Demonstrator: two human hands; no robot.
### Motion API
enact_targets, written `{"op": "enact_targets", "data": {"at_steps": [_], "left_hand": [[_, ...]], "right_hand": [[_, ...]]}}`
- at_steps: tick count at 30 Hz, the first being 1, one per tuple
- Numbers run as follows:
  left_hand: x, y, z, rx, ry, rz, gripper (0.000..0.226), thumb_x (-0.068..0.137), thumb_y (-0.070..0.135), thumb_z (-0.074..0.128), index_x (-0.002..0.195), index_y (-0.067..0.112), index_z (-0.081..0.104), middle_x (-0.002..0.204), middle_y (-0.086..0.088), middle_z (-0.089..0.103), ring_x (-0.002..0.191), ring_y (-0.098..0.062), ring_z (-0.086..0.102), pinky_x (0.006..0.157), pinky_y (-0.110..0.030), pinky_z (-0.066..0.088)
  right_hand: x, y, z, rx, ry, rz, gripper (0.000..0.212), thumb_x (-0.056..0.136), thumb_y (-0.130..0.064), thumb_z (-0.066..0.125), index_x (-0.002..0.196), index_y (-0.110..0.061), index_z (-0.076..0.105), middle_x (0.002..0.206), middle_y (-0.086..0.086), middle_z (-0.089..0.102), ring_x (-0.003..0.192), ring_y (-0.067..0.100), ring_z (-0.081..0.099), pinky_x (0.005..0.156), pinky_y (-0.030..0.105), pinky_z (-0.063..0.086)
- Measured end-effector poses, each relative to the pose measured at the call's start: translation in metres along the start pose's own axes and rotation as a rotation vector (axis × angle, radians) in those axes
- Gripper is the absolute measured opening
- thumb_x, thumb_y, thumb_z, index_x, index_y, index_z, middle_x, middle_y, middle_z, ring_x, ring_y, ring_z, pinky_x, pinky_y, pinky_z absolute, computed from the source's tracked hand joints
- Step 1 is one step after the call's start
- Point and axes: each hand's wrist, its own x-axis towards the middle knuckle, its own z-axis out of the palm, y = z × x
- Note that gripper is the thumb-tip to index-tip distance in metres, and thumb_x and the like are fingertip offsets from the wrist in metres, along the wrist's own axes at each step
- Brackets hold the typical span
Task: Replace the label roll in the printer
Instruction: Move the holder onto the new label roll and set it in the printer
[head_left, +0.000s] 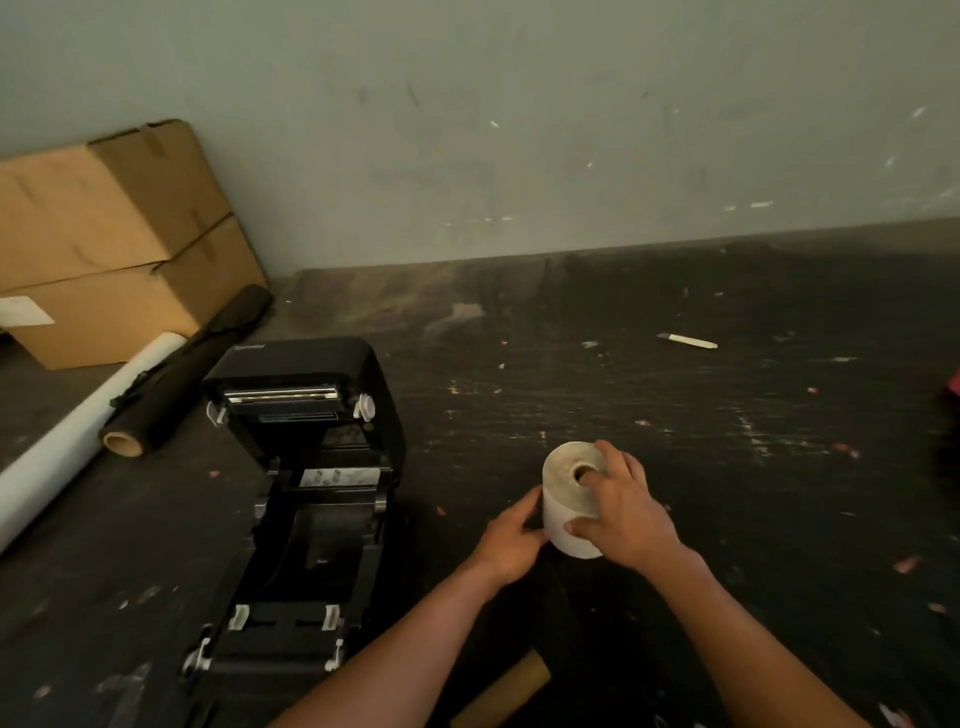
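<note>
While the printer (306, 499) sits wide open at lower left of the frame, lid tipped back and its roll bay looking bare, both hands are over at centre right on the fresh label roll (569, 499), which stands on end on the dark surface (727, 415), well apart from the printer. Right hand (623, 512) has its grip clamped over the top and side, thumb pressed to the paper wall; left hand (511, 540) touches the roll's near side with fingers fairly straight, steadying it. So the opening looks done, and loading, threading and closing all seem left. A bare cardboard core (506, 696) lies at bottom centre. Scuffed, paper-flecked surface, grey wall (519, 130) behind, cardboard boxes (114, 234) and two long rolls (156, 384) upper left.
</note>
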Motion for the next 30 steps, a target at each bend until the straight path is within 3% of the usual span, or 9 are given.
{"op": "enact_targets", "data": {"at_steps": [3, 8, 10, 12, 14, 17, 22, 28, 30], "left_hand": [[-0.002, -0.002, -0.007, -0.076, 0.027, -0.034, 0.067, 0.089, 0.035, 0.060, 0.147, 0.036, 0.025, 0.153, 0.002, 0.033, 0.138, -0.020, 0.032, 0.113, -0.047, 0.030], [-0.009, 0.002, -0.024, -0.321, 0.021, -0.058, 0.074, 0.062, 0.065, 0.073, 0.126, 0.047, 0.043, 0.120, 0.015, 0.056, 0.100, -0.002, 0.052, 0.084, -0.033, 0.043], [-0.012, 0.003, -0.026, -0.346, 0.003, -0.061, 0.072, 0.053, 0.069, 0.075, 0.117, 0.051, 0.047, 0.117, 0.017, 0.057, 0.102, -0.004, 0.053, 0.084, -0.035, 0.043], [-0.014, -0.001, -0.025, -0.333, -0.015, -0.086, 0.084, 0.052, 0.068, 0.076, 0.127, 0.050, 0.042, 0.124, 0.012, 0.054, 0.109, -0.010, 0.051, 0.087, -0.039, 0.044], [-0.016, -0.005, -0.023, -0.357, -0.029, -0.121, 0.096, 0.053, 0.066, 0.078, 0.135, 0.050, 0.031, 0.124, 0.012, 0.052, 0.112, -0.016, 0.048, 0.092, -0.045, 0.043], [-0.018, -0.006, -0.024, -0.455, -0.058, -0.131, 0.105, 0.044, 0.061, 0.084, 0.135, 0.046, 0.034, 0.124, 0.005, 0.053, 0.110, -0.021, 0.053, 0.089, -0.047, 0.051], [-0.019, -0.004, -0.019, -0.436, 0.017, -0.205, 0.093, 0.056, 0.051, 0.083, 0.136, 0.041, 0.037, 0.127, -0.002, 0.051, 0.107, -0.025, 0.056, 0.085, -0.046, 0.056], [-0.018, 0.003, -0.021, -0.432, -0.005, -0.256, 0.083, 0.057, 0.053, 0.081, 0.130, 0.041, 0.042, 0.119, 0.000, 0.055, 0.103, -0.024, 0.057, 0.074, -0.040, 0.056], [-0.016, 0.005, -0.020, -0.405, -0.007, -0.249, 0.083, 0.058, 0.054, 0.081, 0.130, 0.041, 0.042, 0.120, 0.001, 0.055, 0.103, -0.022, 0.057, 0.073, -0.039, 0.055]], "right_hand": [[0.001, 0.007, -0.008, 0.259, 0.003, 0.087, 0.069, 0.071, -0.037, 0.077, 0.130, -0.012, 0.052, 0.155, 0.003, 0.014, 0.140, 0.026, 0.017, 0.108, 0.044, 0.032], [-0.012, 0.010, -0.016, 1.245, -0.135, 0.530, 0.072, 0.068, -0.030, 0.079, 0.131, -0.012, 0.047, 0.131, 0.007, 0.048, 0.112, 0.024, 0.051, 0.095, 0.047, 0.048], [-0.017, 0.009, -0.013, 1.377, -0.198, 0.619, 0.072, 0.063, -0.027, 0.081, 0.125, -0.012, 0.049, 0.118, 0.010, 0.057, 0.106, 0.027, 0.056, 0.094, 0.051, 0.049], [-0.023, 0.007, -0.010, 1.416, -0.231, 0.667, 0.068, 0.057, -0.026, 0.081, 0.117, -0.012, 0.053, 0.113, 0.013, 0.060, 0.104, 0.030, 0.058, 0.091, 0.052, 0.050], [-0.028, 0.005, -0.006, 1.432, -0.262, 0.693, 0.063, 0.055, -0.026, 0.081, 0.111, -0.012, 0.056, 0.112, 0.015, 0.062, 0.104, 0.032, 0.059, 0.089, 0.052, 0.051], [-0.031, 0.006, -0.004, 1.447, -0.287, 0.687, 0.054, 0.058, -0.028, 0.081, 0.105, -0.014, 0.058, 0.111, 0.015, 0.064, 0.103, 0.032, 0.061, 0.086, 0.050, 0.053], [-0.035, 0.005, 0.004, 1.245, -0.302, 0.635, 0.046, 0.078, -0.037, 0.070, 0.112, -0.011, 0.055, 0.105, 0.008, 0.062, 0.097, 0.024, 0.060, 0.087, 0.049, 0.053], [-0.034, 0.015, -0.004, 0.499, 0.134, 0.173, 0.046, 0.087, -0.032, 0.061, 0.131, -0.020, 0.051, 0.142, 0.005, 0.045, 0.129, 0.019, 0.044, 0.104, 0.041, 0.040], [-0.033, 0.016, -0.006, 0.389, 0.108, 0.001, 0.042, 0.088, -0.029, 0.061, 0.129, -0.025, 0.053, 0.147, 0.001, 0.039, 0.137, 0.017, 0.033, 0.109, 0.040, 0.033]]}}
